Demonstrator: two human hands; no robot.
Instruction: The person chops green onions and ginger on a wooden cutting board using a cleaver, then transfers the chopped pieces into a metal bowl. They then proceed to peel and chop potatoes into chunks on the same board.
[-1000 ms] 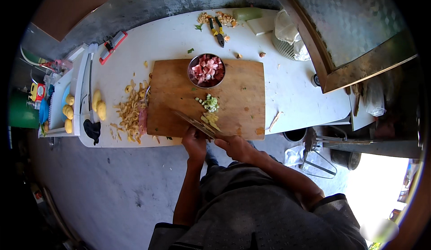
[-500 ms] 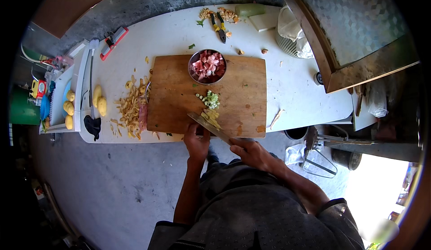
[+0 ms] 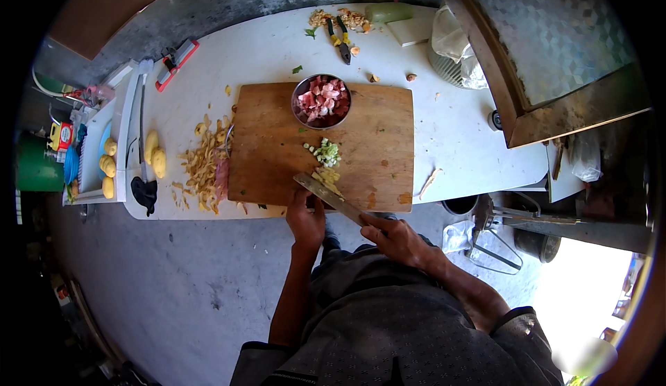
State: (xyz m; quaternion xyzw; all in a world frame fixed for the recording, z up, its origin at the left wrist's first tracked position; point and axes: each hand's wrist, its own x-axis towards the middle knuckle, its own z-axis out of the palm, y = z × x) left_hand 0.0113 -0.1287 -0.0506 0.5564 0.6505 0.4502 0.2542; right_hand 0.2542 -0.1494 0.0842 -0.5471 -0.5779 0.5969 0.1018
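My right hand (image 3: pixel 395 239) is closed round the handle of a kitchen knife (image 3: pixel 329 197). Its blade slants up and left over the near edge of a wooden cutting board (image 3: pixel 270 143). By the blade's tip, my left hand (image 3: pixel 305 221) has its fingers curled at the board's edge; whatever they may hold is hidden. Just beyond the blade lie thin pale-yellow strips (image 3: pixel 326 178), partly covered by it. Farther up sits a small heap of chopped green-and-white pieces (image 3: pixel 326 152). A round metal bowl (image 3: pixel 295 114) of cut raw meat (image 3: pixel 323 100) stands at the board's far edge.
Peelings (image 3: pixel 201 167) are heaped left of the board, with potatoes (image 3: pixel 154 155) beyond them. Pliers (image 3: pixel 343 46) lie at the back of the white table (image 3: pixel 458 150). A framed glass pane (image 3: pixel 548 39) juts in at the right, above a lidless basket (image 3: pixel 447 67) with a plastic bag.
The knife blade has tilted, showing more of its flat side, and shifted slightly right. Both hands stay almost in place, and the view has moved a little.
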